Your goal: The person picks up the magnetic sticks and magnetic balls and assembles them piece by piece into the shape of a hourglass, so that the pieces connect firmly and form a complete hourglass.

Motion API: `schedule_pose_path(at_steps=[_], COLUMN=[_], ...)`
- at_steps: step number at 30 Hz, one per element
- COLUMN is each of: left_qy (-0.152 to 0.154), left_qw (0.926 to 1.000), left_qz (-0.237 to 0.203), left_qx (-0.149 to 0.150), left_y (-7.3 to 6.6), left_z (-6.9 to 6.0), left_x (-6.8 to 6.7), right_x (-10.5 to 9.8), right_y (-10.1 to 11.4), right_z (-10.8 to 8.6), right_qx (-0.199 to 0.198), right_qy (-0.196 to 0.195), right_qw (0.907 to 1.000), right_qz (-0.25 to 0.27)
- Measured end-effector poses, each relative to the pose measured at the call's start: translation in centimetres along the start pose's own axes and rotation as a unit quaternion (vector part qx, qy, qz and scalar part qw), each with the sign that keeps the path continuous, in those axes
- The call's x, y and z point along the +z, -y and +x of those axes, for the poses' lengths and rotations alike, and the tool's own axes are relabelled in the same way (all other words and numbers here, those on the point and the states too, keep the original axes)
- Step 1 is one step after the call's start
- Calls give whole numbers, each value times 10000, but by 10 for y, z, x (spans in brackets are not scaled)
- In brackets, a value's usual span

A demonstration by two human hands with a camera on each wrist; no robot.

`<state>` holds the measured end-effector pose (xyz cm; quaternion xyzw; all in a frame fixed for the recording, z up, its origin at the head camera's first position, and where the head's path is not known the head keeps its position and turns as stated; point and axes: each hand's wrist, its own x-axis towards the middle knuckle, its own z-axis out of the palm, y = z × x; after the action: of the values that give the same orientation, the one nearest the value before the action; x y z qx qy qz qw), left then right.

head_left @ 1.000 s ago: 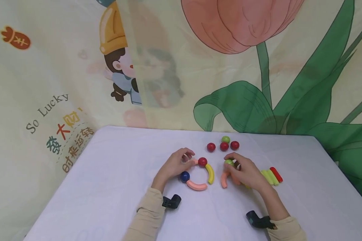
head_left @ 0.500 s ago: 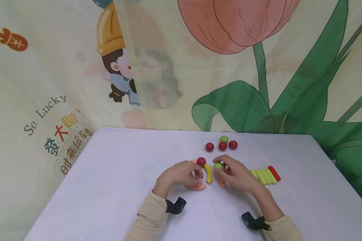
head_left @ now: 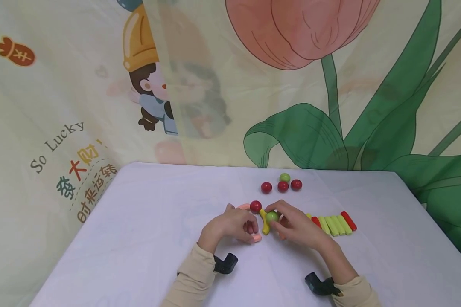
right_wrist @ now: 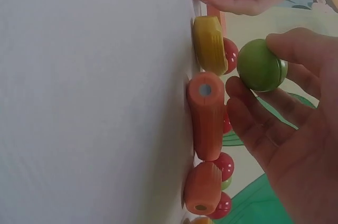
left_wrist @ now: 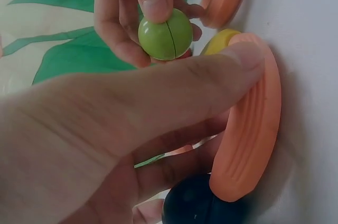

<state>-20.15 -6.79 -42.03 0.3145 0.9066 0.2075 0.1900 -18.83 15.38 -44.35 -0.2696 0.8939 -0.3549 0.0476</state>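
My left hand [head_left: 234,224] holds a curved salmon-pink stick [left_wrist: 253,123], its thumb on one side and fingers behind. A dark blue ball [left_wrist: 190,203] touches that stick's end; from the head view my left hand hides it. My right hand [head_left: 296,226] pinches a green ball [head_left: 272,217] with a seam line, raised off the table beside a curved yellow stick [head_left: 266,229]. At the yellow stick's far end sits a red ball [head_left: 255,207], with another curved pink stick [head_left: 244,207] to its left. These pieces form a rough ring.
More salmon-pink sticks [right_wrist: 207,123] lie below my right hand. A row of green sticks [head_left: 335,225] with red ones [head_left: 348,221] lies to the right. Several red balls [head_left: 282,186] and a green ball [head_left: 284,178] sit farther back. A printed cloth hangs behind the white table.
My right hand has carried the green ball left to the yellow stick. My left hand has moved from the ring's far left side to its near pink stick.
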Motion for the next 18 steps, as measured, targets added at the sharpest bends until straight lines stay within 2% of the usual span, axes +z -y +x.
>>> schedule_pose_path(at_steps=[4, 12, 18], left_qy=[76, 150, 229], left_qw=[9999, 9996, 9991], left_qz=[60, 24, -319], left_qx=[108, 251, 172], left_y=[0, 4, 8], left_z=[-1, -1, -3], left_x=[0, -1, -4], right_x=[3, 8, 11], right_y=[4, 6, 10], right_z=[0, 0, 1], right_qx=[-120, -618, -791], right_qy=[30, 8, 169], right_qw=[9999, 9981, 9966], right_qz=[-21, -74, 142])
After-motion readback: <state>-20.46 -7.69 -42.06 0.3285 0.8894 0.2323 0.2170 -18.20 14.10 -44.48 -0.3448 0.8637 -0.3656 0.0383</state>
